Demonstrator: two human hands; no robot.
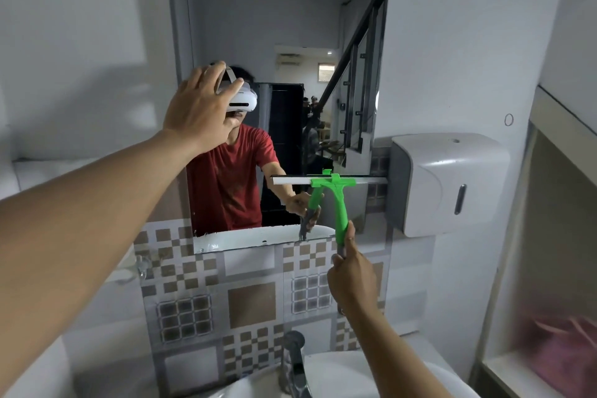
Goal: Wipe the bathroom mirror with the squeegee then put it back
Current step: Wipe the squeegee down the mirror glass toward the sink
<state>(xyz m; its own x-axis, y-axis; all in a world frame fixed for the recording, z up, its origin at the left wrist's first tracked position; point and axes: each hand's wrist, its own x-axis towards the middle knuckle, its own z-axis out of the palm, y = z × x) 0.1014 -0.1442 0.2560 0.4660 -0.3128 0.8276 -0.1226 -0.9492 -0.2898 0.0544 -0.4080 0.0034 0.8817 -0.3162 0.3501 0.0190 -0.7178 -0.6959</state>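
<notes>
Wiping under way: right hand (pixel 352 271) clenched on squeegee (pixel 336 200) handle, blade low on mirror (pixel 290 26) at 4 o'clock; left hand (pixel 197 110) flat, open, bracing glass; return pending.

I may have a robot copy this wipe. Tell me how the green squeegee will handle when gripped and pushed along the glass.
The squeegee looks like thin moulded plastic, so probably light and stiff. The right hand grips only the handle's lower end, yet the blade sits level. The long blade on a narrow neck may twist if pressed off-centre. A wet handle could be slippery; wetness cannot be seen here.
</notes>
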